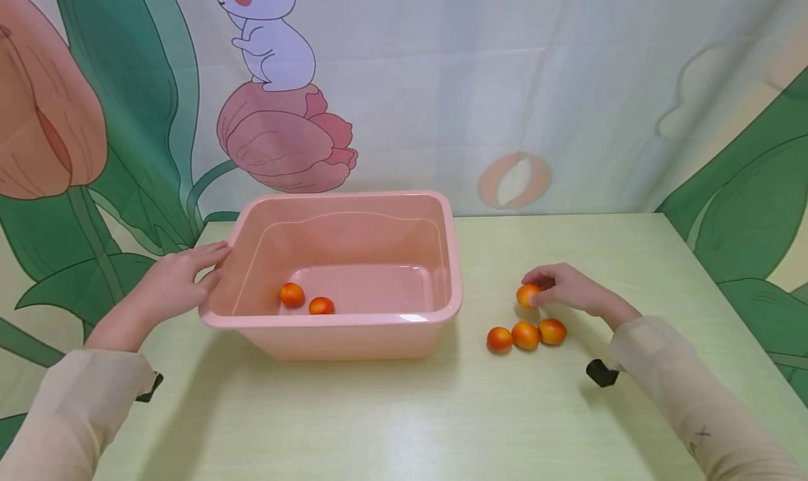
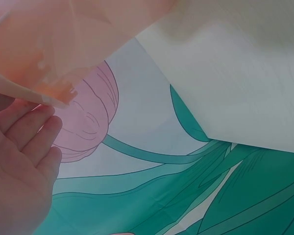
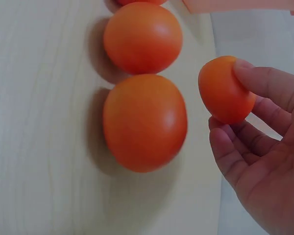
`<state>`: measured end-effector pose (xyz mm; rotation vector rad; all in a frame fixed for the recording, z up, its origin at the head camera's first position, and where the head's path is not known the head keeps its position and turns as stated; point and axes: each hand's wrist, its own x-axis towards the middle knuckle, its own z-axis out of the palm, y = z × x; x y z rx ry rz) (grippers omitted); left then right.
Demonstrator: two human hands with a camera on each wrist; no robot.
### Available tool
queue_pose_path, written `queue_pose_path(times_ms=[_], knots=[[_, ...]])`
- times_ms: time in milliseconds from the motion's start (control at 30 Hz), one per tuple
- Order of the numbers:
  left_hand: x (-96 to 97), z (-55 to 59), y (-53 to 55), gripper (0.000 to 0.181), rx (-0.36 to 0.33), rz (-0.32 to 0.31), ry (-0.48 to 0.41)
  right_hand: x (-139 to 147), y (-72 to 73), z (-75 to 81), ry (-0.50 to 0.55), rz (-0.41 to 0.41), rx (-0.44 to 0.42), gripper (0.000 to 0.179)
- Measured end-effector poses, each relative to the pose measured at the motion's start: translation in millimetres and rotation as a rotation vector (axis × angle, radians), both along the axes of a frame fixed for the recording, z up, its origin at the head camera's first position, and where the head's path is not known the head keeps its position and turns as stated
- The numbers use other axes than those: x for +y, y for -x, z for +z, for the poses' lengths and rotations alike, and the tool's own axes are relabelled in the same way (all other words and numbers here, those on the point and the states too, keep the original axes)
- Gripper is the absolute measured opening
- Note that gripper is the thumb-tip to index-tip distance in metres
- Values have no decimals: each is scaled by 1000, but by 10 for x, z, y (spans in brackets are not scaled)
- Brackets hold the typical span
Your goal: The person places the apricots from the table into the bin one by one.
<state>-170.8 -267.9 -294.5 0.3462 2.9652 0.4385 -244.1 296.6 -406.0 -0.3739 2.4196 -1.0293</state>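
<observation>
My right hand (image 1: 564, 288) pinches a small orange-red tomato (image 3: 224, 90) between thumb and fingers, a little above the table. Just in front of that hand, three more tomatoes lie in a row: a left one (image 1: 499, 340), a middle one (image 1: 526, 335) and a right one (image 1: 553, 332). My left hand (image 1: 179, 281) touches the left rim of a pink plastic basin (image 1: 356, 337) with nearly straight fingers. Inside the basin are two tomatoes, one (image 1: 292, 295) near the left wall and another (image 1: 322, 306) partly hidden by the front rim.
The pale wood-grain table (image 1: 391, 418) carries the basin and the row of tomatoes. Behind it hangs a curtain (image 1: 416, 102) printed with flowers and a white animal. A black piece (image 1: 602, 373) sticks out by the right sleeve.
</observation>
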Motion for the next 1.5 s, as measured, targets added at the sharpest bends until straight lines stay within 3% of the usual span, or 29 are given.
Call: queue_pose_path(times_ms=[600, 1500], knots=[[14, 11, -12, 50, -6, 4, -6, -33, 46, 401, 69, -11, 50, 44], [7, 5, -14, 49, -2, 4, -10, -255, 124, 971, 7, 40, 117, 45]])
